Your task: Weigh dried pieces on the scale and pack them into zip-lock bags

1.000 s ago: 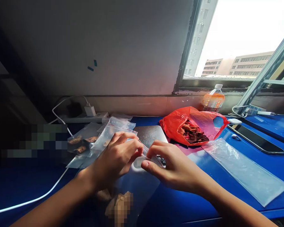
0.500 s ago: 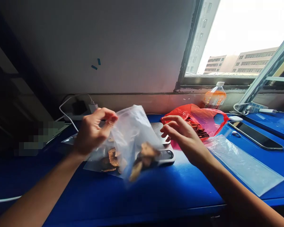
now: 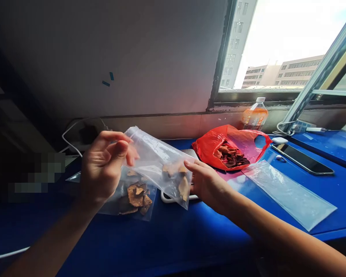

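Note:
My left hand (image 3: 105, 167) is closed at the upper end of a clear plastic bag (image 3: 152, 148), with its fingertips blurred. A few pale brown dried slices (image 3: 183, 188) lie in the bag's lower end. My right hand (image 3: 209, 182) holds that lower end, its thumb in front and its other fingers partly hidden behind. The bag hangs slanted above a white digital scale (image 3: 165, 198), covering much of it. Beside the scale, under my left hand, lies another clear bag (image 3: 151, 211) with several curled brown dried slices (image 3: 137, 194) in it.
A red plastic bag (image 3: 206, 144) of dark reddish dried pieces (image 3: 230, 154) stands open behind my right hand. Farther right lie a flat clear bag (image 3: 294, 196), a phone (image 3: 302, 158), an earbud (image 3: 280, 158) and its case (image 3: 280, 140). An orange drink bottle (image 3: 255, 115) stands by the window.
My right hand has moved left and down and now holds the bag's lower end. The bag has tilted, its slices shifting right. The view has turned slightly right.

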